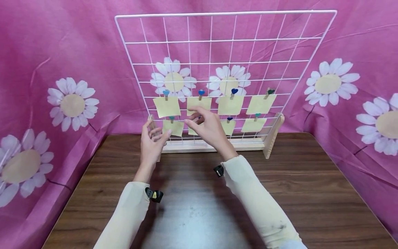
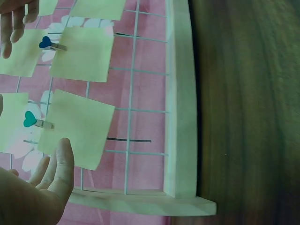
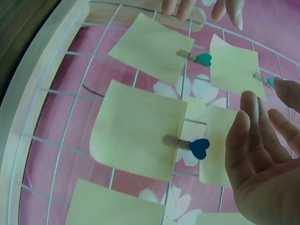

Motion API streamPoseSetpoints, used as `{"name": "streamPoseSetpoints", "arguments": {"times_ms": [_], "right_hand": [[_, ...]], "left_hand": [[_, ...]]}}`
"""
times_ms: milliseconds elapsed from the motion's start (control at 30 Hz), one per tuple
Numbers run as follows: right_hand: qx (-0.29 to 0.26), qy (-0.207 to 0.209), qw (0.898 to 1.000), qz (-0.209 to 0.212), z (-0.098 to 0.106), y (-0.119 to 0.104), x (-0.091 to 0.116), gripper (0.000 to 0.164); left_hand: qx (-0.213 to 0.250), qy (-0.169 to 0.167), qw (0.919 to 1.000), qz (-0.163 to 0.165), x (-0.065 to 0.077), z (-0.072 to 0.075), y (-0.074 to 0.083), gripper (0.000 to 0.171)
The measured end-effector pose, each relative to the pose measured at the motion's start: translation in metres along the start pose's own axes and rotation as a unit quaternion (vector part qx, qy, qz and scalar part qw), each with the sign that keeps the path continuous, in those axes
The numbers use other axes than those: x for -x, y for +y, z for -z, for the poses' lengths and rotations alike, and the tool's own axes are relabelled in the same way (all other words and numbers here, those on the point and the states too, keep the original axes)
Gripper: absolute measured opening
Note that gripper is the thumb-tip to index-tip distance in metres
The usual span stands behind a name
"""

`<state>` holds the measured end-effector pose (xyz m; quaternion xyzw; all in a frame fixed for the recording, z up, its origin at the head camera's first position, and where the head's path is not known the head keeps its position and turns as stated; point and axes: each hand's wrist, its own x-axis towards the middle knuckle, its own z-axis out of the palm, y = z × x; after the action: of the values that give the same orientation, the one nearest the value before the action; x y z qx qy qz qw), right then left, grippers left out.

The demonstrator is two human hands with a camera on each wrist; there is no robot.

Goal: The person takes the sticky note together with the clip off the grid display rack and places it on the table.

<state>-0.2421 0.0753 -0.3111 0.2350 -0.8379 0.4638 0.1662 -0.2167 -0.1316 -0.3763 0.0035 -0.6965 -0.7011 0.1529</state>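
A white wire grid (image 1: 199, 63) holds two rows of pale yellow sticky notes, each pinned by a small wooden clothespin with a heart. My left hand (image 1: 152, 142) is at the grid's left end, fingers loosely bent and nothing in them, beside the lower-left note (image 2: 77, 133) with its teal-heart clothespin (image 2: 31, 120). My right hand (image 1: 207, 126) hovers before the second column, thumb and fingers apart and empty. It partly covers the upper note (image 1: 199, 102), held by a blue-heart clothespin (image 1: 201, 93), and the lower note with a dark-blue-heart clothespin (image 3: 198, 148).
Wooden feet and a wooden base bar (image 1: 192, 148) support the grid on a dark brown wood table (image 1: 295, 193). Pink cloth (image 1: 109, 69) with large white daisies hangs behind and around it. Black straps with small devices (image 1: 154, 195) sit at both wrists.
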Motion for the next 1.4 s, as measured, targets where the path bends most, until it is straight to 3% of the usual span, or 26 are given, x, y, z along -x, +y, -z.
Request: {"name": "streamPoseSetpoints", "arguments": {"times_ms": [267,567,967,1400], "right_hand": [[0.009,-0.01,1.0,-0.003,0.002,-0.008,-0.016,0.044],[0.017,-0.018,1.0,0.013,0.007,-0.02,-0.033,0.04],[-0.019,-0.026,0.999,-0.024,0.003,-0.031,-0.048,0.041],[0.004,-0.057,0.998,-0.005,-0.007,-0.048,-0.067,0.041]], "left_hand": [[0.073,0.015,0.9972,0.003,-0.009,-0.011,0.008,0.078],[0.029,0.009,0.9993,0.021,-0.02,-0.013,0.015,0.079],[0.052,0.013,0.9985,0.013,-0.026,-0.013,0.024,0.071],[0.057,0.031,0.9975,0.028,-0.03,-0.015,0.025,0.065]]}}
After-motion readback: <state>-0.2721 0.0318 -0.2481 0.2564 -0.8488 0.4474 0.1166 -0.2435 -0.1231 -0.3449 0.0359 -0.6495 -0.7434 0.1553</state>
